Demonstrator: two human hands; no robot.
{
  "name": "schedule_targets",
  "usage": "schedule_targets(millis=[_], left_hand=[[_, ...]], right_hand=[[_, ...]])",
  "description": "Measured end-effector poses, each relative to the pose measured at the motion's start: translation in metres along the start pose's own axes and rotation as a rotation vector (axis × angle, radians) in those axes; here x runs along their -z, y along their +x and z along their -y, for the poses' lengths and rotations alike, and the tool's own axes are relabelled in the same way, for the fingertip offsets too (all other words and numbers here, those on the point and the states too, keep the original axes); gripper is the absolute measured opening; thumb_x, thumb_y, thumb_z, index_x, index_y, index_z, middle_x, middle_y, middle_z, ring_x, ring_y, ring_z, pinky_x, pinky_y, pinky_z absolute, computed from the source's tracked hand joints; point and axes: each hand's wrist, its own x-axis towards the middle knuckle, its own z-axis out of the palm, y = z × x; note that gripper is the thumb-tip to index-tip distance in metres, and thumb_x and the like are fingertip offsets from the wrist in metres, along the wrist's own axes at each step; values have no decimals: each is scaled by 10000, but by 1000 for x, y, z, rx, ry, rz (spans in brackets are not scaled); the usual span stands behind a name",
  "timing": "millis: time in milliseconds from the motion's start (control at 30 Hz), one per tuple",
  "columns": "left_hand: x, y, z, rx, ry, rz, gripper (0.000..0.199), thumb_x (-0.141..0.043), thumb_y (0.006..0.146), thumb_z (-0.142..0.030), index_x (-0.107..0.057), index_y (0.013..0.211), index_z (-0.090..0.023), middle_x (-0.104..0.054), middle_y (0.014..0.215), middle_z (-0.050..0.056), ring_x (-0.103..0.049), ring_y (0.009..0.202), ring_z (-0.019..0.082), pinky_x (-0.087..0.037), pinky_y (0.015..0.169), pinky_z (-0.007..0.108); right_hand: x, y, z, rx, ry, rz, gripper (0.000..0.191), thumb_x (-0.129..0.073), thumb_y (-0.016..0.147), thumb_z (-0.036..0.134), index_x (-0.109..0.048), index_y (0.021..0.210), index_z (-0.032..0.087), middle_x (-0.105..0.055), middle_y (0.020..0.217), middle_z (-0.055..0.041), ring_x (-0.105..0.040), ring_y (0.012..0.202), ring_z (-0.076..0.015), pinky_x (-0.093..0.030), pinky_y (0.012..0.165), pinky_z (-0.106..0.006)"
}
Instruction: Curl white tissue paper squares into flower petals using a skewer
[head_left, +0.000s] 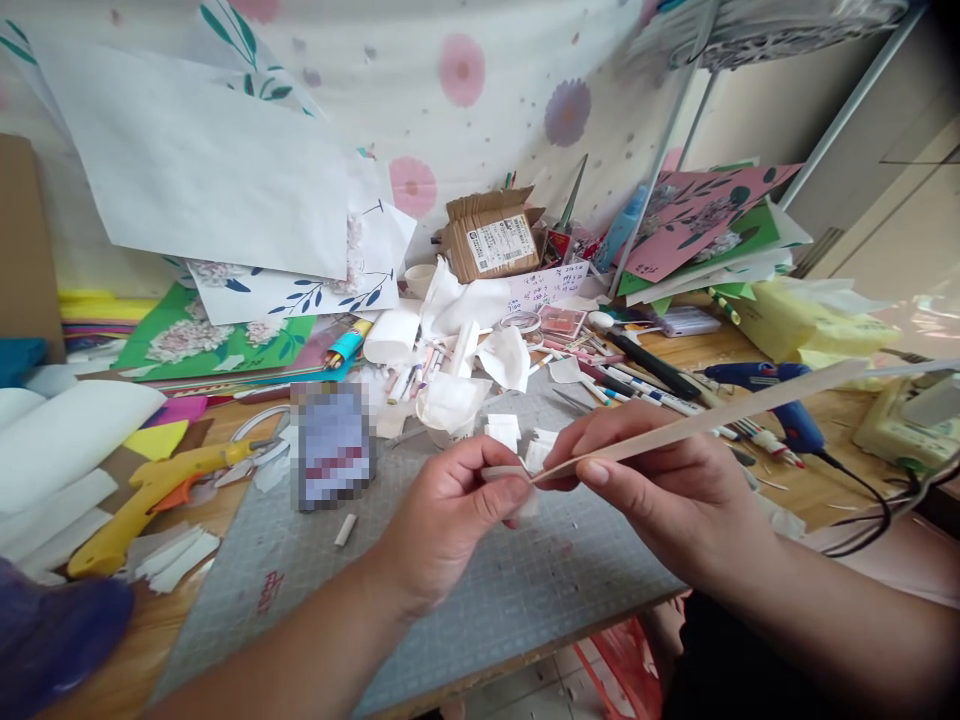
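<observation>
A long, narrow strip of pale paper (720, 415) runs from between my hands up to the right. My left hand (454, 515) pinches its near end between thumb and fingers, where the strip looks folded or rolled; the exact shape is partly hidden. Close beside it, my right hand (664, 490) grips the same strip between thumb and fingers. Both hands are above a grey cutting mat (300, 620). Small white paper pieces (502, 430) lie on the mat just beyond my fingers. A short white scrap (346, 530) rests on the mat to the left.
A yellow glue gun (150, 500) lies at the left, a blue glue gun (799, 415) with a black cord at the right. Pens and markers (637, 385) clutter the back near a cardboard box (491, 240). Papers with flower pictures (292, 285) lean against the curtain (510, 130).
</observation>
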Motion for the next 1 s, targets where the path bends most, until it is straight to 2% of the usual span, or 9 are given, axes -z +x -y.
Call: schedule_targets(millis=[133, 300, 467, 1000], left_hand=[[-4, 0, -2, 32, -135, 9, 206, -749, 766, -310, -627, 708, -154, -551, 577, -32, -476, 573, 85, -379, 566, 205], [-1, 0, -1, 70, -214, 94, 183, -716, 808, -285, -633, 725, -145, -636, 649, 5, -567, 610, 106, -435, 592, 218], [0, 0, -1, 105, -241, 96, 203, -741, 790, -297, -634, 718, -142, -650, 632, 4, -590, 590, 108, -457, 574, 213], [0, 0, 1, 98, -247, 107, 168, -736, 798, -253, -645, 717, -137, -665, 636, 6, -611, 593, 104, -480, 574, 201]], right_hand=[[0, 0, -3, -9, 25, -38, 51, -635, 895, 183, -668, 899, 222, -701, 876, -13, -693, 800, -141, -566, 747, -252], [0, 1, 0, 22, -51, -21, 82, -628, 886, 142, -665, 897, 215, -718, 867, -28, -695, 796, -151, -577, 713, -257], [-1, 1, 6, 41, -69, 21, 121, -632, 870, 110, -661, 917, 218, -716, 850, -31, -708, 820, -166, -591, 703, -262], [1, -2, 7, 108, -257, 22, 102, -650, 858, 130, -648, 910, 218, -730, 832, -40, -720, 813, -194, -592, 624, -271]])
